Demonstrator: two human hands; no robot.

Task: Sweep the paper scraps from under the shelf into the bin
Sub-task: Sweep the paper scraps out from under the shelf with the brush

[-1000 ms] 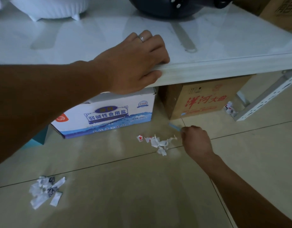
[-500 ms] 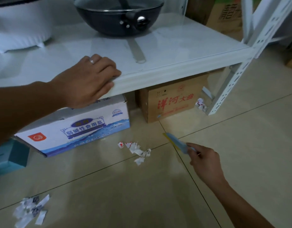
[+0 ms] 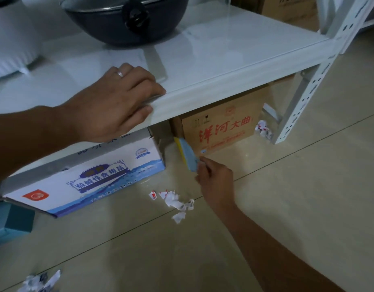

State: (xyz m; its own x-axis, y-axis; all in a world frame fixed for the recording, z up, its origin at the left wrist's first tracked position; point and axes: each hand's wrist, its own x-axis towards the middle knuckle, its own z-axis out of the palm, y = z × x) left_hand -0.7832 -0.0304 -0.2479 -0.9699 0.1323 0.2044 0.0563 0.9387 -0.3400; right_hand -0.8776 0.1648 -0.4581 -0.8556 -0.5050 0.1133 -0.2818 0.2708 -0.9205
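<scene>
My left hand [image 3: 116, 102] grips the front edge of the white shelf [image 3: 224, 89], fingers on top and thumb under the lip. My right hand [image 3: 213, 175] holds a flat blue and yellow card [image 3: 187, 153] that points into the gap between two boxes under the shelf. A small cluster of white and red paper scraps [image 3: 173, 202] lies on the floor just left of my right hand. Another pile of scraps [image 3: 42, 281] sits at the bottom left edge. A crumpled scrap [image 3: 263, 129] rests beside the shelf leg. No bin is in view.
Under the shelf stand a white and blue box [image 3: 87, 182] and a brown carton [image 3: 222, 127]. A dark wok [image 3: 127, 20] and a white appliance [image 3: 11, 39] sit on the shelf. A perforated white leg [image 3: 304, 95] stands at right; a teal box [image 3: 11, 222] at left.
My right hand has moved the card from the open floor up into the gap between the boxes. The view has shifted closer. My left hand stays on the shelf edge.
</scene>
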